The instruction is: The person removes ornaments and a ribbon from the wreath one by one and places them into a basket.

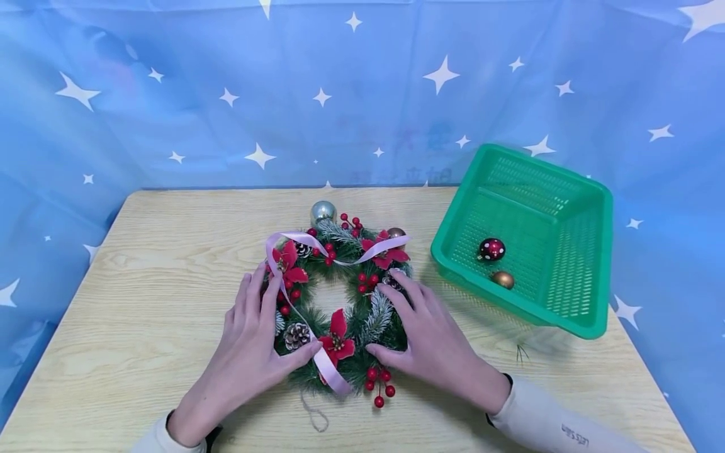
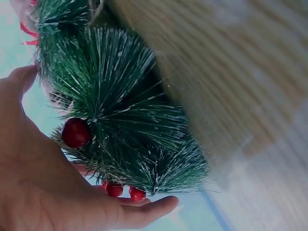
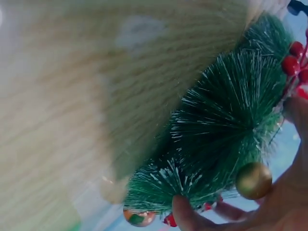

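A green Christmas wreath (image 1: 376, 321) lies on the wooden table, trimmed with red poinsettias (image 1: 338, 343), frosted pine cones (image 1: 297, 336) and red berries (image 1: 379, 385). My left hand (image 1: 255, 333) grips its left side, thumb over the lower front beside a poinsettia. On the right side my right hand (image 1: 430, 327) holds the wreath with spread, bent fingers. A lilac ribbon (image 1: 334, 374) winds loosely across the top and down the left, passing by the left thumb. A gold ball (image 3: 253, 180) shows beside the right hand in the right wrist view.
A silver ball (image 1: 323, 212) and a brown ball (image 1: 396, 233) sit at the wreath's far edge. To the right, a green basket (image 1: 603, 251) contains a dotted red ball (image 1: 491, 249) and a copper ball (image 1: 502, 279). A twine loop (image 1: 317, 420) trails toward the front.
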`<action>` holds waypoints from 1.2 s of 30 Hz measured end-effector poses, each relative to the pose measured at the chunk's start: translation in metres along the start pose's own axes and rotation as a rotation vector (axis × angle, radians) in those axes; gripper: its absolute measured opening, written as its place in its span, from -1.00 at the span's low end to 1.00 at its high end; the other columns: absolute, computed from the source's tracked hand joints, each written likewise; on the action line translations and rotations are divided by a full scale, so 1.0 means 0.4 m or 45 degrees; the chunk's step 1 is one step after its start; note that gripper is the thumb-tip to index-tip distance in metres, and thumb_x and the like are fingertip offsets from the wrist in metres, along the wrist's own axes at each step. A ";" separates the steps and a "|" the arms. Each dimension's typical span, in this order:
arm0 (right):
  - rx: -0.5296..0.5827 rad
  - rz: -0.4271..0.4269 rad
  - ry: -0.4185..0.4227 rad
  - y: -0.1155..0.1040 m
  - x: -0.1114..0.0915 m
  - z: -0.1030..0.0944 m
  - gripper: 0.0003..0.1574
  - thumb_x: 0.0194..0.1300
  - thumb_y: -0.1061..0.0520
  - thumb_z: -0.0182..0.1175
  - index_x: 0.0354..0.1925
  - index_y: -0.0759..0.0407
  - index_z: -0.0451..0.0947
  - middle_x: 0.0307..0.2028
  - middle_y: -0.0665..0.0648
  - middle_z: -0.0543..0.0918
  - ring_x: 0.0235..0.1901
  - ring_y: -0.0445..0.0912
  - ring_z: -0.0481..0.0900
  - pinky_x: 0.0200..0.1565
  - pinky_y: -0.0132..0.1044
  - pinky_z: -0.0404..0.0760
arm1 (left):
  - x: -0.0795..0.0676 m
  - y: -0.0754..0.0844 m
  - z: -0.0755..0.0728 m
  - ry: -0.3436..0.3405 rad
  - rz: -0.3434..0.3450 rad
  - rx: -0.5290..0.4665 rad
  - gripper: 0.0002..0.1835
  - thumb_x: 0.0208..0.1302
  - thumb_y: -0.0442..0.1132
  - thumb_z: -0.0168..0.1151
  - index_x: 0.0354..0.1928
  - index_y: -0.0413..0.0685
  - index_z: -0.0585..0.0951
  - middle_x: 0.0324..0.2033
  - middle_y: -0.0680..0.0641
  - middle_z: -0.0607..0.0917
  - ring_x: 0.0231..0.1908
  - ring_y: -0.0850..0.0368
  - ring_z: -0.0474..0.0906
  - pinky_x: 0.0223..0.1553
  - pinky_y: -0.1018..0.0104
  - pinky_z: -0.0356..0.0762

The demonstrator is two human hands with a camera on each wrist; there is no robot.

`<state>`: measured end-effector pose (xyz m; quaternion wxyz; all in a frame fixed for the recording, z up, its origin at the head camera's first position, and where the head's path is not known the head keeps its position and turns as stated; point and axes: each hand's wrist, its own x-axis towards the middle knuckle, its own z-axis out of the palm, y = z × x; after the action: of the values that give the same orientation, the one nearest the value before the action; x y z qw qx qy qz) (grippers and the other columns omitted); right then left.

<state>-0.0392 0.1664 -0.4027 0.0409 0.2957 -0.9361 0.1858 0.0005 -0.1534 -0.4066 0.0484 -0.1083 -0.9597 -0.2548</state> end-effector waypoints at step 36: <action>0.322 -0.212 0.269 0.076 -0.043 -0.021 -0.46 0.17 0.23 0.57 0.08 0.18 0.60 -0.01 0.02 0.65 -0.20 -0.20 0.63 -0.30 -0.24 0.74 | 0.026 -0.036 -0.004 0.088 0.199 0.036 0.29 0.23 0.40 0.48 0.73 -0.19 0.09 0.69 -0.33 0.00 0.63 -0.46 -0.09 0.32 -0.62 0.13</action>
<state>-0.0425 0.2018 -0.4078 0.1167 0.3537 -0.8682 0.3278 -0.0127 -0.1645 -0.4106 0.1027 -0.1733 -0.9496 -0.2404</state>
